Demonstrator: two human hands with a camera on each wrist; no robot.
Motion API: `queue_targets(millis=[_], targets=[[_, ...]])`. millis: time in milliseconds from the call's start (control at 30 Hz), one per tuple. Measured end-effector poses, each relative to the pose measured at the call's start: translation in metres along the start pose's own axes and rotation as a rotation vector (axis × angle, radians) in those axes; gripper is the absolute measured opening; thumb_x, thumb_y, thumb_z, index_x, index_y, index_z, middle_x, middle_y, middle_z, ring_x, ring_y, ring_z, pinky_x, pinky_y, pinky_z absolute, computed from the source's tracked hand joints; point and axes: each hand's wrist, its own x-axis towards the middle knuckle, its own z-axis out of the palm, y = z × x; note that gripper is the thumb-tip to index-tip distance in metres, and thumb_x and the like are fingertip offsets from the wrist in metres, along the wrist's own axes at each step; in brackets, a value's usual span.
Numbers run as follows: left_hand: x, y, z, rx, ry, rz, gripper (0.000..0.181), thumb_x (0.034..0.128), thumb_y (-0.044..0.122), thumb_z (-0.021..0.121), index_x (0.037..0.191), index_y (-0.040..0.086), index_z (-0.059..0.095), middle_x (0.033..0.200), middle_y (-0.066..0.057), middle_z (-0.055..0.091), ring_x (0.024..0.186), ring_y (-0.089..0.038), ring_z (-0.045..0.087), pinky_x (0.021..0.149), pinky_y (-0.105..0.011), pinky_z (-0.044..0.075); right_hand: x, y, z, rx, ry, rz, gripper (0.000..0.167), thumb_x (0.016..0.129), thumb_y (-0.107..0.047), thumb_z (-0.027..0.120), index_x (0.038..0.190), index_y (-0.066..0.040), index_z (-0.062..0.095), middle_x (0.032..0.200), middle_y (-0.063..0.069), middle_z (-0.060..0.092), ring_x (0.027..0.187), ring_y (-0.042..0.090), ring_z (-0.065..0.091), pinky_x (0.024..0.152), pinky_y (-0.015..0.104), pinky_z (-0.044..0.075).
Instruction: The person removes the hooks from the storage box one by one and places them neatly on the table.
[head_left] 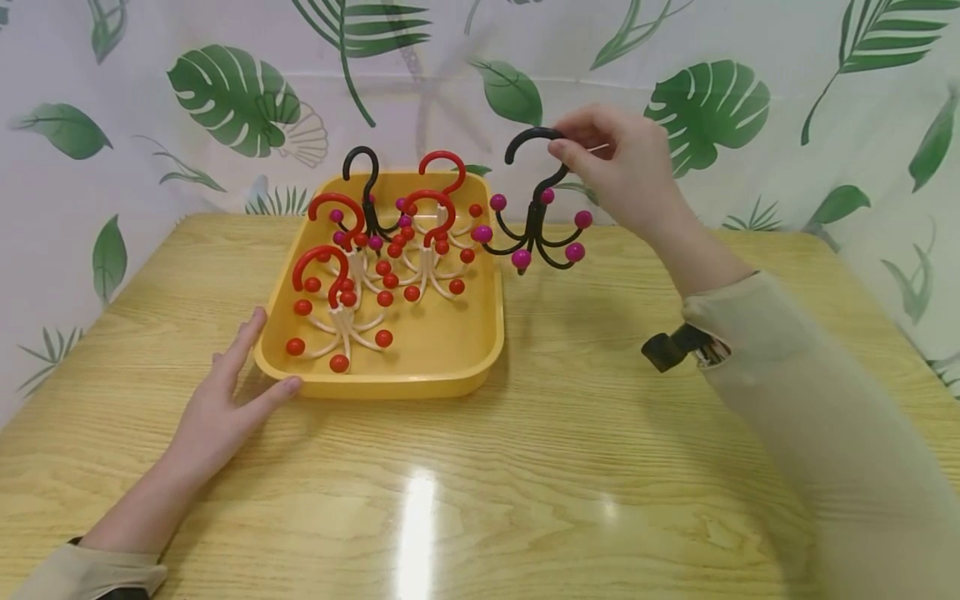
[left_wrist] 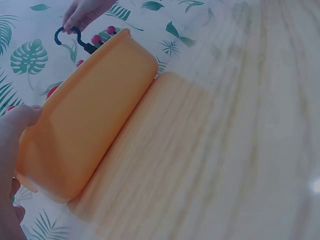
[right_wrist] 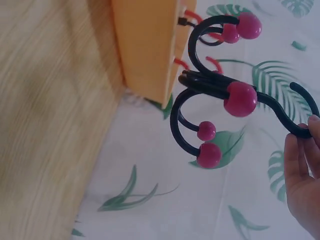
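Note:
Pinched by its hook between the thumb and fingers of my right hand [head_left: 622,167], a black multi-arm hook with magenta balls [head_left: 535,221] hangs in the air just right of the yellow tray [head_left: 420,387]. In the right wrist view the same black hook [right_wrist: 215,85] spreads its curved arms, with the hand [right_wrist: 305,175] at its curved end. My left hand [head_left: 217,408] touches the tray's near left corner, thumb on the rim, fingers extended along the side. Inside the tray stand several white hooks with red tops and red balls [head_left: 345,321], and one black hook with magenta balls [head_left: 367,196].
The wooden table [head_left: 480,483] extends around the tray. Behind it hangs a white cloth with green leaf prints [head_left: 420,83]. A black strap piece [head_left: 667,350] sticks out at the right sleeve.

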Motion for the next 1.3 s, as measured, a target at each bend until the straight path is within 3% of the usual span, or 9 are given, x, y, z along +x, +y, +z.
queue_targets(millis=[533, 800, 1300], targets=[[0.001, 0.000, 0.000, 0.015, 0.002, -0.005, 0.085, 0.0905, 0.037, 0.065, 0.155, 0.030, 0.010, 0.159, -0.005, 0.010, 0.144, -0.036, 0.006, 0.114, -0.053, -0.004, 0.015, 0.047, 0.010, -0.139, -0.074, 0.126, 0.029, 0.095, -0.025, 0.060, 0.115, -0.004, 0.064, 0.107, 0.009, 0.069, 0.096, 0.019, 0.063, 0.088, 0.028, 0.050], [0.002, -0.001, 0.000, 0.018, -0.001, -0.005, 0.085, 0.0905, 0.037, 0.065, 0.155, 0.031, 0.009, 0.159, -0.004, 0.009, 0.144, -0.036, 0.006, 0.114, -0.053, -0.004, 0.019, 0.064, 0.020, -0.133, -0.097, 0.166, 0.026, 0.095, -0.020, 0.060, 0.113, -0.002, 0.063, 0.108, 0.012, 0.068, 0.099, 0.021, 0.063, 0.089, 0.032, 0.051], [0.001, -0.002, 0.002, 0.015, 0.006, 0.009, 0.085, 0.0905, 0.036, 0.065, 0.155, 0.030, 0.010, 0.159, -0.002, 0.010, 0.144, -0.035, 0.007, 0.114, -0.052, -0.004, 0.022, 0.078, 0.036, -0.157, -0.115, 0.160, 0.020, 0.095, -0.015, 0.060, 0.110, -0.001, 0.063, 0.108, 0.014, 0.067, 0.103, 0.025, 0.062, 0.091, 0.037, 0.048]])
